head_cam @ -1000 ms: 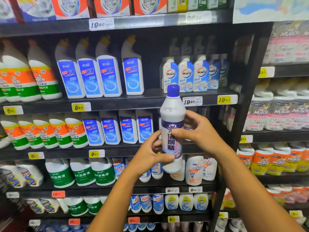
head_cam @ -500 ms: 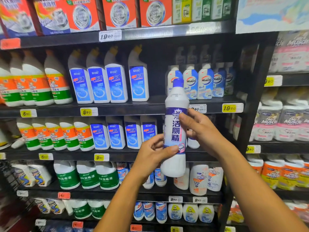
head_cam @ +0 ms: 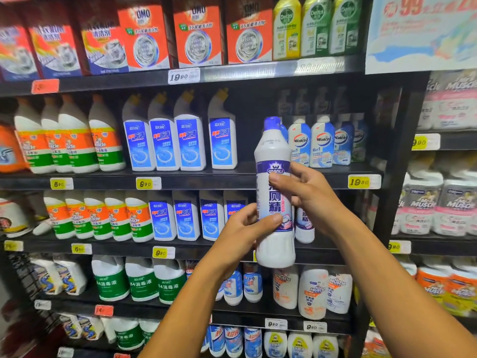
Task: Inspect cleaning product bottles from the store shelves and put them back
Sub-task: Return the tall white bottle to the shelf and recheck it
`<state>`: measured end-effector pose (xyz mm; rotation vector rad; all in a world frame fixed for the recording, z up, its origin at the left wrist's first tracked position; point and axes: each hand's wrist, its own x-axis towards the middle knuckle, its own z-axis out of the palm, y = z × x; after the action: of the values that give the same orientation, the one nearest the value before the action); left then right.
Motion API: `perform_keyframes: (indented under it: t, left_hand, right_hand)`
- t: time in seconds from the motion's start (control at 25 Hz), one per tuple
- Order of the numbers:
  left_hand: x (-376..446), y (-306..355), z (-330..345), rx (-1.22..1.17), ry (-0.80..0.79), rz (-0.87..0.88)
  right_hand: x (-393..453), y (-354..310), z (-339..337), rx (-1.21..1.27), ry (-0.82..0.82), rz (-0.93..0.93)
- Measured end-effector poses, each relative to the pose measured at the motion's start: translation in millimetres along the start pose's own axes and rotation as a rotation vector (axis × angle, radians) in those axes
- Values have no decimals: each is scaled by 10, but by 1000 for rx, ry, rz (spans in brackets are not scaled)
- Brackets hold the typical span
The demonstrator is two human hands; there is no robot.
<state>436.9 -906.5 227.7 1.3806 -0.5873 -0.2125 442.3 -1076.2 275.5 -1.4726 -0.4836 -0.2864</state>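
I hold a tall white cleaner bottle [head_cam: 274, 202] with a blue cap and a purple label upright in front of the shelves. My left hand [head_cam: 241, 235] grips its lower half from the left, thumb across the front. My right hand [head_cam: 308, 196] grips the label's upper part from the right, thumb laid over the label. A second bottle of the same kind [head_cam: 304, 224] stands on the shelf just behind it.
Black store shelves [head_cam: 232, 177] carry rows of blue-labelled toilet cleaners [head_cam: 165, 146], orange-and-green bottles [head_cam: 72, 143], Walch bottles [head_cam: 322, 142] and green-labelled jugs [head_cam: 140, 279]. Red boxes [head_cam: 197, 32] fill the top shelf. A black upright [head_cam: 397, 182] divides off a second bay on the right.
The view has tilted upward, so the top shelf shows more. The bottle has turned slightly, showing more of its label, and stays upright in both hands.
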Motion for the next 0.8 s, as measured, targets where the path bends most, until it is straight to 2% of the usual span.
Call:
perform_keyframes:
  t: [0.4,0.68,0.8]
  left_hand:
    - [26,115,-69,51,32,-6]
    - [9,160,-73,33,14,-36]
    - [-14,189,-67,-74,-27,-47]
  right_hand:
    - [96,-87,39,-34,-31,83]
    - [119,-64,51,-44,19,83]
    - [152,-49,63,15,91,151]
